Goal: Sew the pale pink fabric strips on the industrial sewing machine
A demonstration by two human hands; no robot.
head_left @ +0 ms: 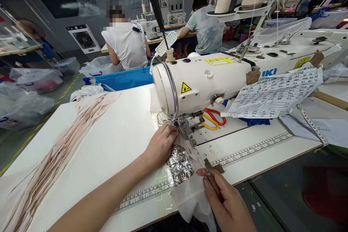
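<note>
My left hand (pixel 162 143) is closed, its bent fingers pressing pale, thin fabric (pixel 191 197) beside the needle area of a white sewing machine (pixel 201 83). Wooden-handled and thin-tipped, an awl (pixel 214 185) is held in my right hand (pixel 227 201). Its metal shaft points up along the fabric strip toward the presser foot. The thumb and index finger of that hand also touch the fabric, whose lower end hangs over the table's front edge. Under the strip lies shiny clear tape (pixel 179 163) on the tabletop. The needle tip is hidden behind my left fingers.
Scissors with red and yellow handles (pixel 214 119) lie behind the presser foot. A long pile of pale pink fabric (pixel 58 156) covers the table's left side. Written paper sheets (pixel 274 90) hang off the machine, near a tape measure (pixel 312 125). Two people sit working beyond.
</note>
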